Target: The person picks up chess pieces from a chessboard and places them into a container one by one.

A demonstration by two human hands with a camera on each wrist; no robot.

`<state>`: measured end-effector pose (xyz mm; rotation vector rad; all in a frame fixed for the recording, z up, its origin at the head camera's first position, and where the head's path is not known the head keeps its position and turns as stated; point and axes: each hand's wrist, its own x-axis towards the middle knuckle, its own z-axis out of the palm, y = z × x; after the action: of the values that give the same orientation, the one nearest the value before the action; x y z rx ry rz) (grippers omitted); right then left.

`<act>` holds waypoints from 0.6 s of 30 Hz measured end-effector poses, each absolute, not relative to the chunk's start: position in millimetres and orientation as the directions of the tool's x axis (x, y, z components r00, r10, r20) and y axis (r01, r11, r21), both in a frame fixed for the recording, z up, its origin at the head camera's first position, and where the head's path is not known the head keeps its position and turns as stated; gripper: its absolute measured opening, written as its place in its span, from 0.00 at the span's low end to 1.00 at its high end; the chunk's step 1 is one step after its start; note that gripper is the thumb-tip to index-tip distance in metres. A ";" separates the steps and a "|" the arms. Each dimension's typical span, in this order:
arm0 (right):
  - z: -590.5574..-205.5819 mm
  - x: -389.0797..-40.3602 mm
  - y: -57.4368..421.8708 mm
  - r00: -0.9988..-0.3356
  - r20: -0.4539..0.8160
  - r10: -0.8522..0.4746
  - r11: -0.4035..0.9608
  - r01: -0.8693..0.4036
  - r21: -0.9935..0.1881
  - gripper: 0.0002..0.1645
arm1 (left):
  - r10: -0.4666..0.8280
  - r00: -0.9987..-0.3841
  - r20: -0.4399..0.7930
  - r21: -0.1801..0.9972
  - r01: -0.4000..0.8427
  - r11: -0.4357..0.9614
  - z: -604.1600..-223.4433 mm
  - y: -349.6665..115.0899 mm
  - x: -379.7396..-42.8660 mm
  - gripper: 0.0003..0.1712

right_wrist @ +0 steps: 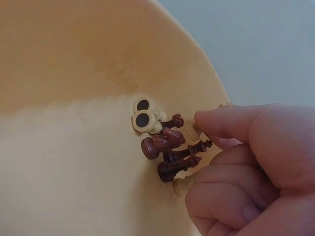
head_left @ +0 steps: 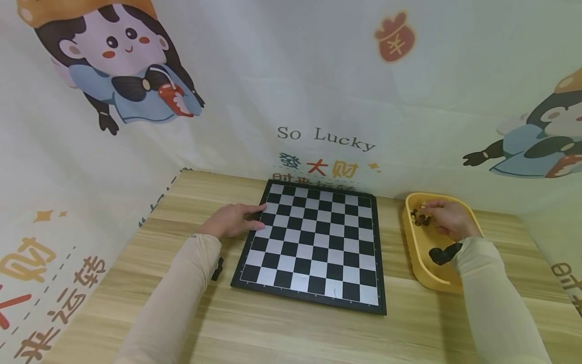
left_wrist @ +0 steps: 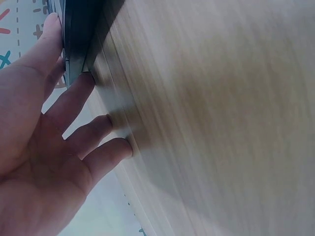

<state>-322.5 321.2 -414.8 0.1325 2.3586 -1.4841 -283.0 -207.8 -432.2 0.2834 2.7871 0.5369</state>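
A black-and-white checkered chessboard (head_left: 313,237) lies flat on the wooden table in the head view. My left hand (head_left: 234,220) rests at its left edge, with thumb and forefinger tips on the rim. In the left wrist view the fingers are extended, one touching the side of the board (left_wrist: 78,39), others on the tabletop. Inside a yellow tray (head_left: 411,247), my right hand (head_left: 447,217) pinches a cream chess piece (right_wrist: 193,132), mostly hidden by the fingers. Close beside it lie dark brown pieces, among them a knight (right_wrist: 167,140), and cream pieces (right_wrist: 143,121) on their sides.
The table (head_left: 282,328) meets a printed cloth backdrop (head_left: 254,91) behind the board and at both sides. The tray stands right of the board, a strip of table between them. A black wrist device (head_left: 443,254) sits on the right wrist.
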 end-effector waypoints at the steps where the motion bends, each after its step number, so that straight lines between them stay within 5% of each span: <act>1: -415.0 -322.4 321.4 -0.935 -0.340 -0.103 0.454 0.260 -0.852 0.15 | 0.244 -0.939 -0.242 0.389 0.137 0.911 -432.2 -207.8 -283.2 0.39; 18: -414.2 -322.7 319.0 -0.938 -0.316 -0.145 0.452 0.222 -0.864 0.31 | 0.224 -0.939 -0.261 0.405 0.104 0.908 -430.1 -206.7 -282.4 0.39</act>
<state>-322.7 319.0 -414.2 0.0655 2.3628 -1.4810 -282.4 -206.7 -430.1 0.2431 2.7680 0.5644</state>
